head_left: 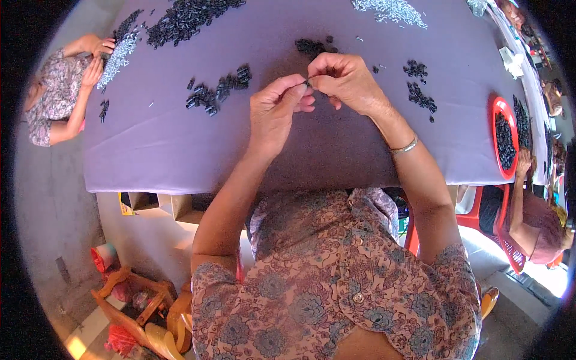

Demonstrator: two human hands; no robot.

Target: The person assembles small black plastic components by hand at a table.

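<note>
My left hand (273, 114) and my right hand (351, 84) meet over the purple cloth, thumbs and fingers pinched together. Between their fingertips is a small dark piece (308, 83), mostly covered, so its exact kind cannot be made out. Just beyond my right hand lies a small heap of black pieces (309, 47). Left of my hands, shiny black pieces (207, 99) sit in a loose cluster. To the right are two smaller groups of black pieces (421, 96).
Purple cloth (336, 162) covers the table. Farther off lie a large black heap (189, 21) and a silver pile of small pins (390, 11). A red basin (497, 114) of black pieces stands at the right edge. Other people work at left and right. A wooden chair (141, 318) is lower left.
</note>
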